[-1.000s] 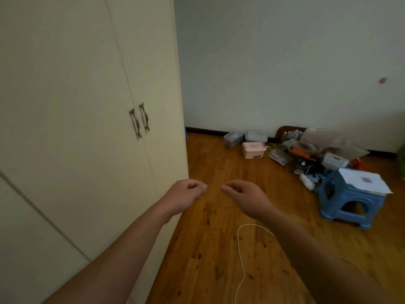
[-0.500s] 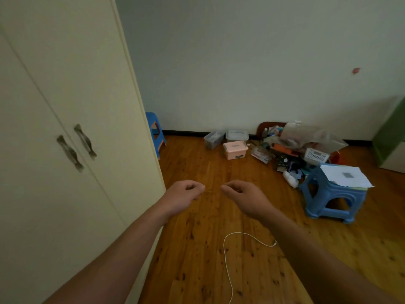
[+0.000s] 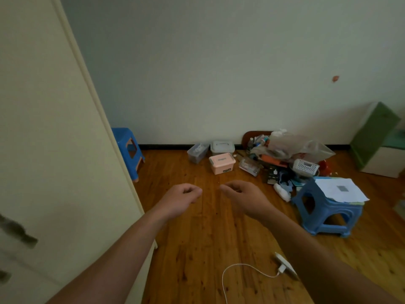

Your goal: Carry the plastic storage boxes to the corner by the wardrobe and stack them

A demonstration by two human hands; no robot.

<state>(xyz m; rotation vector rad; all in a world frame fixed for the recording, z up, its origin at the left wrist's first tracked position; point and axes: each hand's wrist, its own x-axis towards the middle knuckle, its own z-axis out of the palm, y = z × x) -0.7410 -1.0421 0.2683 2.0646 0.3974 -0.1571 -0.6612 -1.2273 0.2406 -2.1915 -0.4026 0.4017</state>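
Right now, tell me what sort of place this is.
Probably a bedroom or spare room in a home: a tall cream wardrobe on the left, a wood-plank floor, and plastic storage boxes beside household clutter by the wall.

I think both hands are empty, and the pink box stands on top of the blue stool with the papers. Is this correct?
No. The head view shows the pink box on the floor, apart from the blue stool with the papers. The left hand and right hand are indeed empty.
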